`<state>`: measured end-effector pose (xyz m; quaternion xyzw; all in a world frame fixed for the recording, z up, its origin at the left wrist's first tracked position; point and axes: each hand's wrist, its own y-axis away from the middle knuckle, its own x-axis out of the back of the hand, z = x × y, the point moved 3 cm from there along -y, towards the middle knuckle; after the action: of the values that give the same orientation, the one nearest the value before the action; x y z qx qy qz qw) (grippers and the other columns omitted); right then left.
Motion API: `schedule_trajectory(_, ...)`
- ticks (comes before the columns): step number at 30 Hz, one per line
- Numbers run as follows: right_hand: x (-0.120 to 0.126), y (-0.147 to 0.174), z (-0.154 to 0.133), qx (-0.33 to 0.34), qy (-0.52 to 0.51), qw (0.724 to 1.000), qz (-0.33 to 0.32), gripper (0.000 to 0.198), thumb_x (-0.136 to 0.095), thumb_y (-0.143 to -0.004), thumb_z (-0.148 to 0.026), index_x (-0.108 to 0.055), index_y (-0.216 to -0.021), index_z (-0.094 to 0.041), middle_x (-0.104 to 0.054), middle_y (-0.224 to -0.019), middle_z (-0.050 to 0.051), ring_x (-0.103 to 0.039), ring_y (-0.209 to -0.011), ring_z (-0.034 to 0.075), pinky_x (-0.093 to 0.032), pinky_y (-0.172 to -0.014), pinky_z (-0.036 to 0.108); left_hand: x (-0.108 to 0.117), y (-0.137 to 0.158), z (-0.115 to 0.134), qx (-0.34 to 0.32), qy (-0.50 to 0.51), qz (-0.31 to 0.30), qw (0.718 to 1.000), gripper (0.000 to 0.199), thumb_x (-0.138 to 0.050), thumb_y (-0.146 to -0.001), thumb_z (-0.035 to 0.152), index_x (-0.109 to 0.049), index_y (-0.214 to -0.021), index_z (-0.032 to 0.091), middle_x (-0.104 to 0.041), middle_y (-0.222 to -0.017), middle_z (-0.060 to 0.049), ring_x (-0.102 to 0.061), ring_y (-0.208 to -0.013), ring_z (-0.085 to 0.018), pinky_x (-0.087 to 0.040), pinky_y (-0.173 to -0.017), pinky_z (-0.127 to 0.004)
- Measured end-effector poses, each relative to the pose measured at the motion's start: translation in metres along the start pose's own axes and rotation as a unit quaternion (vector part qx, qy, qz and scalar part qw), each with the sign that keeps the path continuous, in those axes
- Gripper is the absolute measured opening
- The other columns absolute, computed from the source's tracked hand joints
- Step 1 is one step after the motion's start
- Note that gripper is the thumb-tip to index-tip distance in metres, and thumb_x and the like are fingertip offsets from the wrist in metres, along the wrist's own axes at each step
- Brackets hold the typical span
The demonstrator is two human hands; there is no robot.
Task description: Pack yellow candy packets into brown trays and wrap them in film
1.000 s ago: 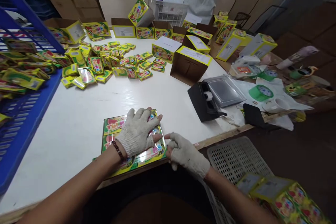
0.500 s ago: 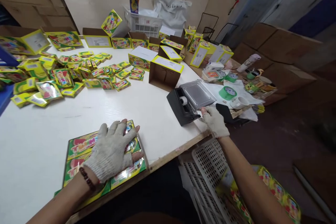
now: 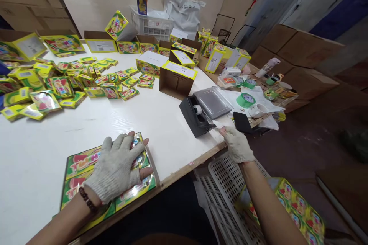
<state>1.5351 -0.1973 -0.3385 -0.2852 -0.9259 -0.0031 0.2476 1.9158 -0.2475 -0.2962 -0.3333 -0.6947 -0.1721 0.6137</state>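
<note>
My left hand [image 3: 117, 166], in a fingerless knitted glove, lies spread flat on a block of green and yellow candy boxes [image 3: 82, 160] set side by side in a clear tray at the table's front edge. It covers much of their middle. On the right, my right hand [image 3: 236, 143], gloved alike, pinches a strip of clear tape [image 3: 217, 126] at the front end of a black tape dispenser [image 3: 195, 116]. A white roll sits inside the dispenser. Touching its far side is a clear plastic tray [image 3: 214, 102].
Many small candy boxes [image 3: 61, 86] are heaped at the left, with open display cartons [image 3: 178, 80] behind. A green tape roll [image 3: 245, 100], a white mug [image 3: 258, 111] and a black phone-like slab [image 3: 242, 122] lie at right. White plastic crates [image 3: 227, 174] stand below the table edge.
My right hand has drawn back slightly from the dispenser, with a little more tape showing. My left hand stays on the boxes. The whole view has shifted slightly.
</note>
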Motion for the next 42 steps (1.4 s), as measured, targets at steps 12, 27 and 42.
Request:
schedule_trajectory(12, -0.034, 0.002, 0.024, -0.138, -0.137, 0.97, -0.147, 0.033, -0.065, -0.055, -0.045, -0.043, -0.057, -0.021, -0.045, -0.049, -0.006, -0.042, -0.046, 0.008, -0.035, -0.046, 0.022, 0.005, 0.0, 0.003, 0.036, 0.044, -0.037, 0.998, 0.073, -0.052, -0.076, 0.072, -0.055, -0.134, 0.027, -0.048, -0.138, -0.023, -0.041, -0.124, -0.043, -0.028, -0.096, -0.061)
schedule_trajectory(27, -0.158, 0.042, -0.127, 0.04, -0.091, 0.763, -0.639, 0.028, -0.066, -0.076, -0.041, -0.055, -0.066, -0.017, -0.053, -0.059, -0.003, -0.049, -0.054, 0.01, -0.039, -0.055, 0.024, 0.005, 0.004, 0.002, 0.031, 0.099, -0.005, 0.995, 0.087, -0.048, -0.07, 0.082, -0.054, -0.135, 0.025, -0.047, -0.136, -0.023, -0.041, -0.122, -0.044, -0.025, -0.098, -0.063)
schedule_trajectory(42, -0.202, 0.061, -0.088, -0.126, -0.129, 0.781, -0.597, 0.028, -0.075, -0.062, -0.037, -0.056, -0.067, -0.018, -0.063, -0.057, -0.002, -0.061, -0.056, 0.014, -0.051, -0.055, 0.026, 0.008, 0.011, 0.013, 0.004, 0.084, -0.024, 0.996, 0.053, -0.049, -0.09, 0.04, -0.042, -0.142, 0.029, -0.036, -0.149, -0.019, -0.034, -0.134, -0.043, -0.018, -0.101, -0.075)
